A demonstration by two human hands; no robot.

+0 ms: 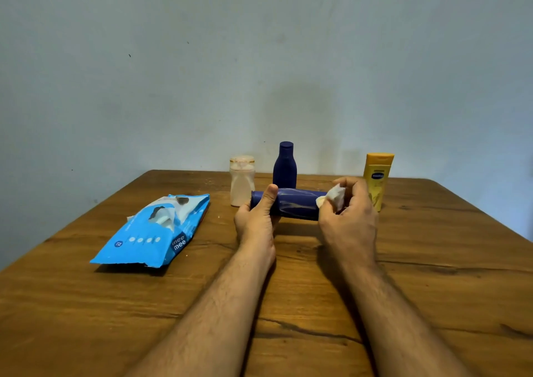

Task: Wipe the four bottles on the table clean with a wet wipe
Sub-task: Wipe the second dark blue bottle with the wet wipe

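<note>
A long dark blue bottle [291, 203] is held sideways above the table. My left hand [256, 218] grips its left end, thumb over the top. At its right end my right hand [350, 212] holds a crumpled white wet wipe [331, 196] against the bottle. Behind stand three upright bottles: a cream white one [241, 180], a small dark blue one [285, 166] and a yellow one [377, 179], partly hidden by my right hand.
A blue pack of wet wipes [153, 232] lies on the wooden table [288, 304] to the left, its flap open with a wipe sticking out. A pale wall stands right behind the table's far edge.
</note>
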